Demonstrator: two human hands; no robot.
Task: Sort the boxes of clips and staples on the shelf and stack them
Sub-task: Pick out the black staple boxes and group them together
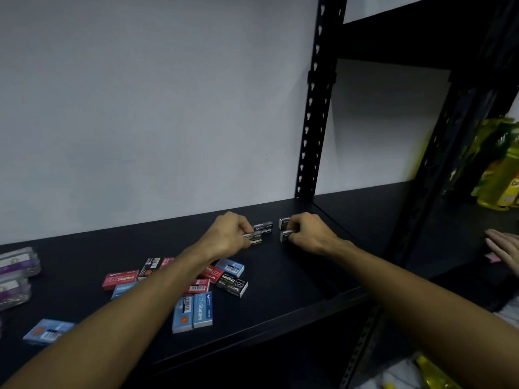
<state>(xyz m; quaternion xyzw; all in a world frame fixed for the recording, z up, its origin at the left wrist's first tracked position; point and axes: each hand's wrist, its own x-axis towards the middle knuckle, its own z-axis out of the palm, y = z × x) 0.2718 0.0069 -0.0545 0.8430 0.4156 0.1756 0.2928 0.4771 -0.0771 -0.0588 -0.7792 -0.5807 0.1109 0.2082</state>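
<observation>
Black staple box, left: a black box (255,238) lies flat on the shelf (295,270), right at the fingertips of the left hand (229,234); its long axis runs roughly left to right, out from the fingers toward the right hand.
Left-hand fingers: curled, pinching the near end of that box.
Second black box: another black box (264,227) sits just behind the first, farther from the fingers, touching or nearly touching it; which of the two I cannot tell.
Black staple boxes, right: two black boxes, one (284,222) behind the other (286,236), sit at the tips of the right hand (309,234).
Right-hand fingers: curled round the nearer box, thumb side hidden.
Gap: the left pair and right pair stand apart, with bare shelf between the two sets of fingers.
Nearer hand: each hand is at its own pair; joining the black boxes looks to call for sliding one pair across that gap.
Unsorted pile: red (120,278), blue (202,310) and one black box (232,284) lie scattered behind the left wrist, toward the person.
Clip boxes: clear boxes (16,266) sit far left of both hands.
Other hand: another person's hand (502,249) rests at the right edge.
</observation>
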